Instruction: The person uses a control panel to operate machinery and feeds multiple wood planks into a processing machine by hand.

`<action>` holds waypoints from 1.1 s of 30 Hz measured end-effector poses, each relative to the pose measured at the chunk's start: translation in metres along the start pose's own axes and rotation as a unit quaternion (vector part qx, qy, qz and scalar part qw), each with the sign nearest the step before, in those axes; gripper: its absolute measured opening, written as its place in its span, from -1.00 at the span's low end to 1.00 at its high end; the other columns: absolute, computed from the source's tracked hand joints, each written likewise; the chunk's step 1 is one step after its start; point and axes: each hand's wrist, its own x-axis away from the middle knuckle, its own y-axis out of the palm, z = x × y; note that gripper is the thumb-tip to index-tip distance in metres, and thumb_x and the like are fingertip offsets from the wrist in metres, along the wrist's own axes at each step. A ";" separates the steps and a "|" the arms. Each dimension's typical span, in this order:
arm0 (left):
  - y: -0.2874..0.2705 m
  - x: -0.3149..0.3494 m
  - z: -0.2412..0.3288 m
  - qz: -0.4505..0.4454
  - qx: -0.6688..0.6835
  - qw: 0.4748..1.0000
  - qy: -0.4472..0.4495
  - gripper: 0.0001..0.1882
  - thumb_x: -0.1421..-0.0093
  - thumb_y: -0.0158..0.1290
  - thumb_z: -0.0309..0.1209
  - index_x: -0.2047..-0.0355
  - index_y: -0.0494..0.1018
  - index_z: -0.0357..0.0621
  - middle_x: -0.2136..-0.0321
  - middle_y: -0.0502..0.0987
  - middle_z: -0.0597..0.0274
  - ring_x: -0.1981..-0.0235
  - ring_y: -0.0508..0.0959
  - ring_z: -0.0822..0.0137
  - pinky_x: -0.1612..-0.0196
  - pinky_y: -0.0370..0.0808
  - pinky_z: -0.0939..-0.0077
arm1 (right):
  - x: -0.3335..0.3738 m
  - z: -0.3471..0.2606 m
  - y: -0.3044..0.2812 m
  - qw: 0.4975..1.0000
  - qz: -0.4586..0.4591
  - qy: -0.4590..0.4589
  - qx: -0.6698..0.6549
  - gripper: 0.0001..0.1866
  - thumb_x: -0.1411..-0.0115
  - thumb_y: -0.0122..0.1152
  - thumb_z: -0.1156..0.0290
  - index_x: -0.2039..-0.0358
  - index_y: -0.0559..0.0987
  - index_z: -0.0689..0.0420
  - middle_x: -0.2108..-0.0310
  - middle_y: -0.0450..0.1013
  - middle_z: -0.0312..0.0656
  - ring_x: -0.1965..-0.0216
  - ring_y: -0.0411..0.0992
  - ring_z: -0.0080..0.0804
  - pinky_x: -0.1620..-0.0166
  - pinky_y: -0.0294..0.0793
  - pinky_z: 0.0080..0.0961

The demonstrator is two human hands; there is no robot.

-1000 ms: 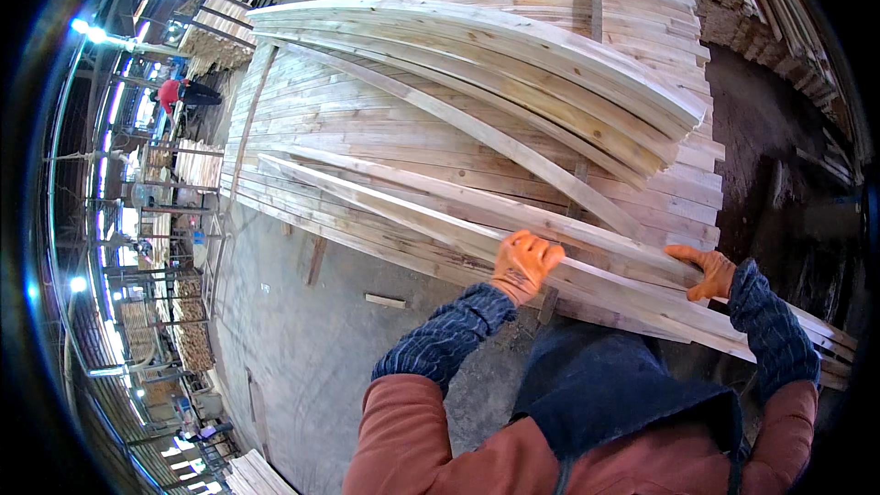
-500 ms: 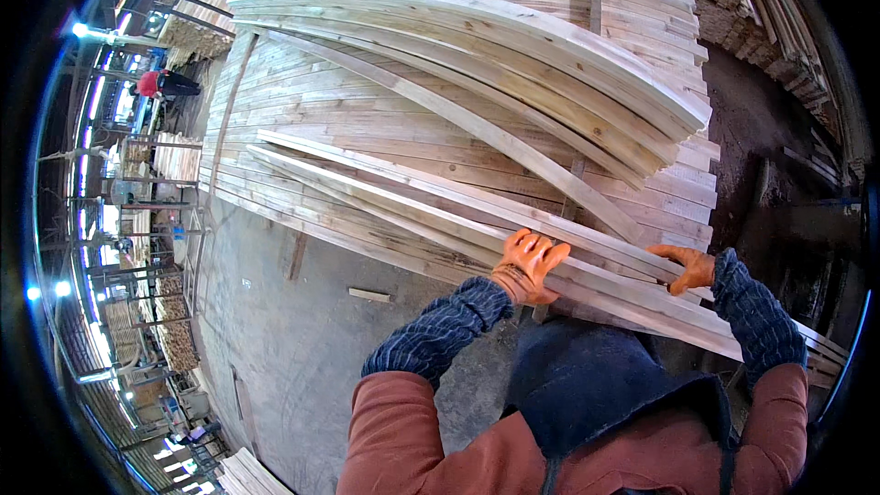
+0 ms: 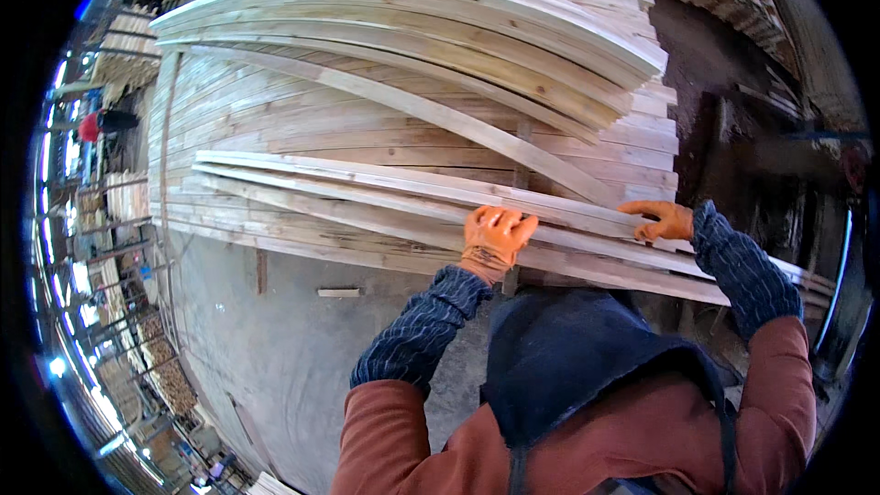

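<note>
Several long, pale wooden boards (image 3: 385, 185) lie side by side along the near edge of a wide layer of boards, slanting down to the right. My left hand (image 3: 498, 236), in an orange glove, is closed over the near boards, its fingers curled across their top edges. Farther right, my right hand (image 3: 662, 220), gloved alike, grips the same group with fingers and thumb apart across the upper boards. The palm side of both hands is hidden. A single board (image 3: 412, 105) lies slantwise just beyond, its right end close to my right hand.
A bundle of longer boards (image 3: 412, 9) rests on the wide board layer (image 3: 293, 119). A short wood offcut (image 3: 339, 292) lies on the concrete floor (image 3: 302, 348). More stacked timber (image 3: 706, 9) stands at the far right. Another person (image 3: 105, 124) stands far left.
The whole view has turned and shifted. My left hand's fingers have drawn closer together on the boards. Both hands stay on the same group of boards.
</note>
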 end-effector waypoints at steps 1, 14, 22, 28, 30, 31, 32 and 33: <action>-0.004 -0.004 0.003 -0.019 0.006 1.000 -0.018 -0.63 0.06 0.27 -0.28 0.16 0.61 0.32 0.23 0.55 0.45 0.10 0.54 0.20 -0.01 0.39 0.04 | 0.000 0.000 0.000 1.000 -0.005 0.002 -0.009 -0.33 -0.28 0.34 0.24 -0.37 0.39 0.01 -0.12 0.48 -0.04 0.02 0.48 -0.35 -0.12 0.47 -0.37; -0.039 0.010 -0.009 0.116 -0.053 0.990 -0.067 -0.18 0.00 0.37 0.00 -0.21 0.43 -0.16 -0.21 0.45 -0.03 -0.26 0.42 -0.10 -0.33 0.30 -0.17 | 0.026 0.007 0.044 0.856 0.183 -0.044 0.482 0.07 -0.04 0.46 0.07 -0.48 0.11 0.03 -0.17 0.45 0.09 -0.14 0.48 0.03 -0.24 0.44 -0.13; -0.056 0.025 -0.073 -0.091 -0.197 0.972 0.092 -0.05 0.20 0.41 -0.24 -0.29 0.36 0.03 -0.44 0.15 -0.10 -0.46 0.13 -0.18 -0.44 0.08 -0.24 | 0.038 -0.009 0.056 0.885 0.240 -0.118 0.380 0.01 -0.02 0.45 0.00 -0.45 0.22 0.00 -0.23 0.41 0.12 -0.21 0.43 0.05 -0.31 0.36 -0.07; -0.087 -0.036 -0.064 -0.160 -0.029 0.986 -0.026 0.14 0.32 0.47 -0.30 -0.37 0.26 0.04 -0.42 0.21 0.02 -0.44 0.18 -0.08 -0.46 0.07 -0.15 | 0.061 0.005 0.073 0.826 0.226 -0.101 0.507 0.17 0.04 0.49 -0.16 -0.52 0.05 -0.34 -0.48 0.03 0.04 -0.44 0.09 0.12 -0.42 0.10 0.17; -0.091 -0.055 -0.068 -0.215 -0.016 0.975 -0.049 0.10 0.26 0.46 -0.25 -0.37 0.26 0.00 -0.40 0.25 0.07 -0.43 0.20 -0.03 -0.48 0.04 -0.11 | 0.049 0.023 0.072 0.790 0.261 -0.103 0.545 0.19 0.05 0.52 -0.06 -0.53 0.02 -0.34 -0.43 0.13 0.05 -0.39 0.19 0.09 -0.40 0.16 0.12; -0.093 -0.055 -0.073 -0.236 -0.026 0.970 -0.056 0.08 0.22 0.45 -0.20 -0.37 0.26 -0.03 -0.38 0.27 0.10 -0.42 0.22 0.00 -0.48 0.04 -0.07 | 0.044 0.007 0.062 0.819 0.208 -0.045 0.533 0.15 0.01 0.46 -0.02 -0.53 0.01 -0.33 -0.41 0.17 0.02 -0.36 0.23 0.03 -0.39 0.19 0.05; -0.092 -0.050 -0.087 -0.230 -0.052 0.972 0.002 0.08 0.20 0.44 -0.12 -0.36 0.26 -0.07 -0.33 0.33 0.05 -0.39 0.27 -0.03 -0.47 0.08 -0.07 | 0.044 -0.007 0.054 0.844 0.159 0.017 0.511 0.11 -0.04 0.40 0.01 -0.54 0.00 -0.31 -0.38 0.22 0.00 -0.34 0.27 -0.02 -0.38 0.21 -0.01; -0.092 -0.040 -0.106 -0.218 -0.080 0.971 0.059 0.08 0.18 0.42 -0.05 -0.36 0.26 -0.11 -0.28 0.39 0.00 -0.35 0.32 -0.06 -0.45 0.12 -0.06 | 0.047 -0.008 0.052 0.840 0.178 -0.014 0.513 0.10 -0.03 0.37 0.08 -0.54 -0.01 -0.31 -0.34 0.26 -0.01 -0.30 0.31 -0.03 -0.34 0.27 -0.04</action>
